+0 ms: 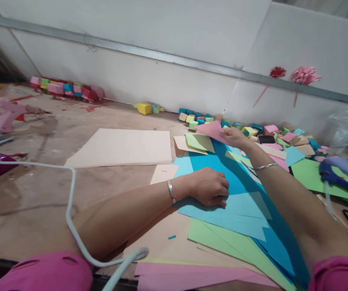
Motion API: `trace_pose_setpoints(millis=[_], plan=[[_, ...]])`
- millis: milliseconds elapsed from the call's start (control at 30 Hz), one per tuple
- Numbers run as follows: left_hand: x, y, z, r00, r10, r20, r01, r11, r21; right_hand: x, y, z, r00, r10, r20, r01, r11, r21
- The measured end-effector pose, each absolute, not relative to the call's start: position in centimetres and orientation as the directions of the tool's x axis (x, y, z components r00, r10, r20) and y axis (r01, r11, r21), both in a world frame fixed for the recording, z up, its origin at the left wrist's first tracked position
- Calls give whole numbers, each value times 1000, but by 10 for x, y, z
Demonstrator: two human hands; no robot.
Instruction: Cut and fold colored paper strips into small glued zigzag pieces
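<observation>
My right hand point(234, 136) is stretched far forward, with its thumb and fingers pinched on the edge of a pink sheet of paper point(211, 129). The sheet is lifted at an angle over the pile. Closer to me, my left hand point(209, 186) rests palm down on light blue paper point(240, 206), its fingers loosely curled and its palm hidden. Dark blue paper point(201, 161) lies beneath, with green sheets point(222, 238) and pink sheets point(189, 277) fanned out nearer my body. A small light green sheet point(198, 141) sits beside the raised pink one.
A large cream sheet point(128, 147) lies to the left. Small folded paper blocks point(192, 117) line the wall. A pink glue gun point(5, 113) stands far left, and a blue-handled glue gun point(340, 176) lies right. A white cable point(71, 202) crosses by my left forearm.
</observation>
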State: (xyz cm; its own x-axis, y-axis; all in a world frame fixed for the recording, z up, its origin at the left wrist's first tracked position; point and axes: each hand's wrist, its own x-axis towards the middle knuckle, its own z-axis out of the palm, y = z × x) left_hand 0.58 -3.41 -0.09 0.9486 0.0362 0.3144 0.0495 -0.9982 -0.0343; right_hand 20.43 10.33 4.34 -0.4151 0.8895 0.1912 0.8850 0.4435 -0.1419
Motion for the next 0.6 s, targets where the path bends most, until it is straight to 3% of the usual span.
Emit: trace_pose_setpoints(millis=[100, 267, 467, 600], plan=[[6, -35, -1, 946, 43, 322, 56, -998, -32, 185, 94, 38, -492, 846, 205, 840, 523, -145], [6, -34, -2, 941, 17, 337, 28, -999, -27, 146, 72, 14, -680, 726, 101, 718, 688, -112], [5, -32, -3, 934, 5, 357, 7, -1000, -5, 125, 65, 2, -635, 761, 133, 766, 642, -16], [6, -34, -5, 925, 3, 379, 8, -1000, -10, 129, 65, 22, -567, 780, 265, 809, 587, 4]])
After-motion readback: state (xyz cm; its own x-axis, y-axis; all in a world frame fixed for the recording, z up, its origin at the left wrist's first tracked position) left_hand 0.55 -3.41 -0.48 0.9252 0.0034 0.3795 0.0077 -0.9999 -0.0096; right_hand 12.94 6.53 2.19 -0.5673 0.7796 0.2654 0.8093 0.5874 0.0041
